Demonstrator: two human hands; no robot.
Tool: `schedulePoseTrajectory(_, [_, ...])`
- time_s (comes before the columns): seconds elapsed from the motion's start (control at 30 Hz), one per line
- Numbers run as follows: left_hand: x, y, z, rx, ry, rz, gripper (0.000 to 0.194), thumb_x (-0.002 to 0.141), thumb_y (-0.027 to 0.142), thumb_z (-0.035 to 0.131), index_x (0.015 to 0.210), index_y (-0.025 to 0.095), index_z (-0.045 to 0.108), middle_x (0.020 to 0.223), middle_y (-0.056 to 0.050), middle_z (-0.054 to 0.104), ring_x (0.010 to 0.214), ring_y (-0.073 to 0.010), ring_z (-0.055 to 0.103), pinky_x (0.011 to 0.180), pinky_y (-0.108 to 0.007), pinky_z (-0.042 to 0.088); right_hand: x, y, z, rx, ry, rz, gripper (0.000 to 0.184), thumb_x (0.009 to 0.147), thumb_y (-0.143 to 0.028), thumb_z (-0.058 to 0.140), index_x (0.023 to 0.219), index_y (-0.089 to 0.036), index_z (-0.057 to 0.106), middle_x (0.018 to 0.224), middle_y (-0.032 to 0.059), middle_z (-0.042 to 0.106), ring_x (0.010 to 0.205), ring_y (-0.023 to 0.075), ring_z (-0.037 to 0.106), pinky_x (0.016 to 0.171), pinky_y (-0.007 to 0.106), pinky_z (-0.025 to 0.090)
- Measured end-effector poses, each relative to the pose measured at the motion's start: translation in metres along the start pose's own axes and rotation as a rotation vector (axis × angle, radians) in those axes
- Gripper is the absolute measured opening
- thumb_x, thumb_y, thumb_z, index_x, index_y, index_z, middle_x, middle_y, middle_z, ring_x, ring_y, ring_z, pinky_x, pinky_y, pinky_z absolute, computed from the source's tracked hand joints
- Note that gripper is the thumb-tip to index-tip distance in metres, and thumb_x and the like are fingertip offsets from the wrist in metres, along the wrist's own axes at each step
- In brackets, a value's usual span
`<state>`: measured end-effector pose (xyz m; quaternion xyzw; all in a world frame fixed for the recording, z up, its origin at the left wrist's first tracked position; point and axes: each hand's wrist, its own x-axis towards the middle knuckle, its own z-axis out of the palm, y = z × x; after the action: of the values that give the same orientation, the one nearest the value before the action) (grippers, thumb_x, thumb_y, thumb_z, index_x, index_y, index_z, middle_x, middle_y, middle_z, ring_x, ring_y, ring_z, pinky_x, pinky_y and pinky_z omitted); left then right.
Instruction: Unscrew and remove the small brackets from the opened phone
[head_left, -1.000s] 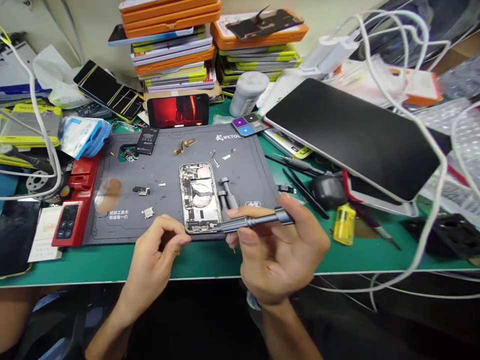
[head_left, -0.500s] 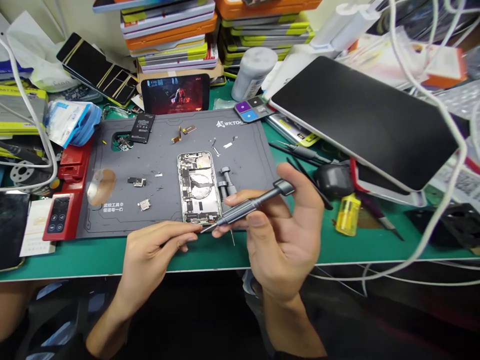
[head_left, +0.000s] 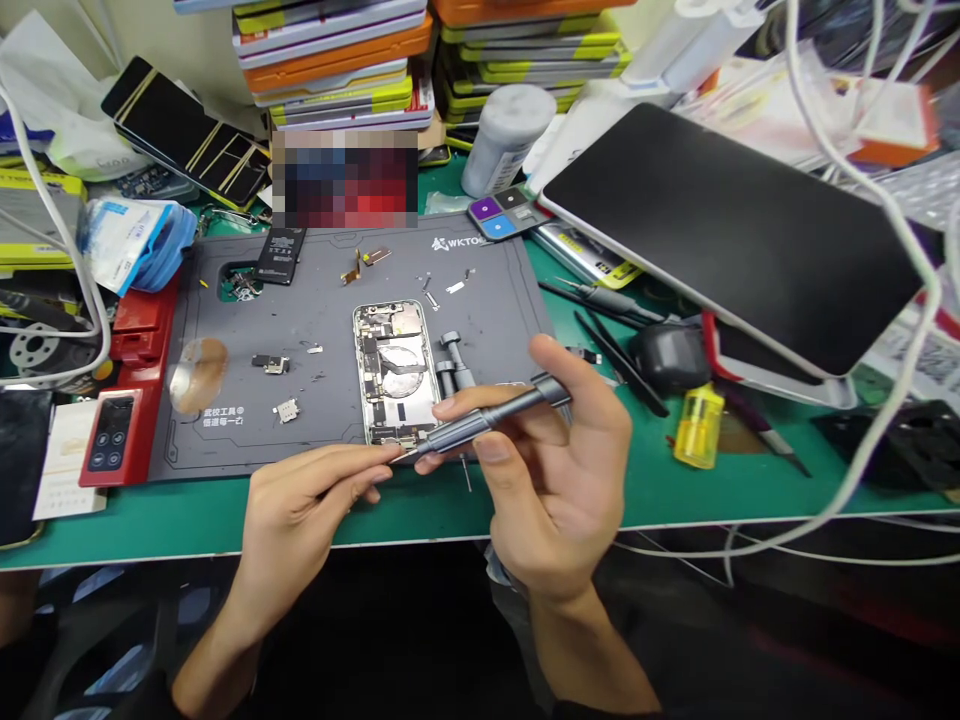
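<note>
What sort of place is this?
Likely a phone repair bench: an opened phone with its insides exposed, a screwdriver in the right hand, and loose small parts on a grey mat.

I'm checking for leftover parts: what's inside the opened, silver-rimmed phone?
The opened, silver-rimmed phone shows dark components along its left side and a silvery circular patch. The slim grey screwdriver hides its lower right corner.

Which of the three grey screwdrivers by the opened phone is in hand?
The screwdriver in the right hand, its tip by the left hand; the other two lie on the mat beside the opened phone.
</note>
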<state>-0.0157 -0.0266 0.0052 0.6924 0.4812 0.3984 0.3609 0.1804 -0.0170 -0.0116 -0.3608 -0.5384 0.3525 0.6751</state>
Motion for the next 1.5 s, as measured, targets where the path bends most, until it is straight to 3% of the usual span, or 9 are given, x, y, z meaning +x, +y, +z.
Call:
schedulePoseTrajectory(0.37, [0.001, 0.002, 0.000, 0.039, -0.008, 0.001, 0.025, 0.104, 0.018, 0.074, 0.120, 0.032, 0.087, 0.100, 0.005, 0.087, 0.075, -0.0084, 0.080, 0.075, -0.015, 0.067, -0.001, 0.000, 0.000, -0.048, -0.013, 0.006, 0.060, 0.107, -0.009, 0.056, 0.161, -0.033, 0.050, 0.114, 0.0051, 0.080, 0.079, 0.0171, 0.078, 0.065, 0.034, 0.078])
schedulePoseTrajectory(0.7, [0.002, 0.002, 0.001, 0.052, 0.015, 0.002, 0.017, 0.106, 0.023, 0.074, 0.116, 0.029, 0.087, 0.099, 0.004, 0.087, 0.075, -0.0079, 0.079, 0.076, -0.014, 0.065, 0.000, -0.001, -0.001, 0.016, -0.054, 0.001, 0.063, 0.103, 0.002, 0.056, 0.157, -0.030, 0.052, 0.118, 0.0048, 0.079, 0.081, 0.0183, 0.084, 0.073, 0.036, 0.079])
schedulePoseTrajectory(0.97, [0.002, 0.001, 0.001, 0.077, 0.006, 0.042, 0.013, 0.104, 0.029, 0.078, 0.114, 0.029, 0.085, 0.103, 0.003, 0.087, 0.084, -0.0116, 0.081, 0.075, -0.018, 0.063, -0.001, -0.002, 0.000, 0.011, -0.069, 0.041, 0.059, 0.105, -0.004, 0.059, 0.156, -0.034, 0.053, 0.116, 0.0035, 0.080, 0.083, 0.0183, 0.083, 0.069, 0.036, 0.079])
schedulePoseTrajectory(1.2, [0.000, 0.000, 0.002, -0.084, -0.019, -0.063, 0.031, 0.108, 0.039, 0.072, 0.138, 0.032, 0.074, 0.119, 0.000, 0.083, 0.089, -0.0116, 0.075, 0.076, -0.021, 0.060, -0.002, -0.002, -0.001, 0.059, -0.018, 0.061, 0.058, 0.107, -0.008, 0.058, 0.158, -0.035, 0.054, 0.113, 0.0030, 0.080, 0.084, 0.0171, 0.081, 0.065, 0.031, 0.076])
schedulePoseTrajectory(1.3, [-0.003, -0.005, 0.004, -0.153, 0.105, -0.110, 0.022, 0.115, 0.043, 0.058, 0.120, 0.028, 0.074, 0.106, -0.001, 0.077, 0.083, -0.0119, 0.067, 0.072, -0.024, 0.055, -0.002, 0.001, 0.000, 0.047, 0.064, 0.018, 0.058, 0.108, -0.010, 0.057, 0.159, -0.037, 0.053, 0.112, 0.0015, 0.079, 0.076, 0.0141, 0.077, 0.061, 0.029, 0.074])
schedulePoseTrajectory(1.37, [-0.005, -0.008, 0.005, -0.151, 0.157, -0.129, 0.031, 0.118, 0.041, 0.051, 0.099, 0.024, 0.068, 0.091, 0.000, 0.068, 0.075, -0.0121, 0.060, 0.067, -0.026, 0.049, 0.000, 0.003, 0.002, 0.008, 0.088, -0.037, 0.061, 0.107, -0.010, 0.058, 0.160, -0.038, 0.051, 0.110, 0.0008, 0.078, 0.076, 0.0140, 0.076, 0.060, 0.028, 0.073])
schedulePoseTrajectory(1.5, [-0.006, -0.007, 0.004, -0.038, 0.071, -0.106, 0.046, 0.119, 0.038, 0.046, 0.076, 0.022, 0.049, 0.071, 0.002, 0.051, 0.064, -0.0121, 0.049, 0.060, -0.030, 0.038, 0.007, 0.006, 0.006, -0.165, 0.116, -0.199, 0.067, 0.102, -0.008, 0.062, 0.162, -0.035, 0.049, 0.109, 0.0027, 0.077, 0.082, 0.0166, 0.077, 0.062, 0.029, 0.073])
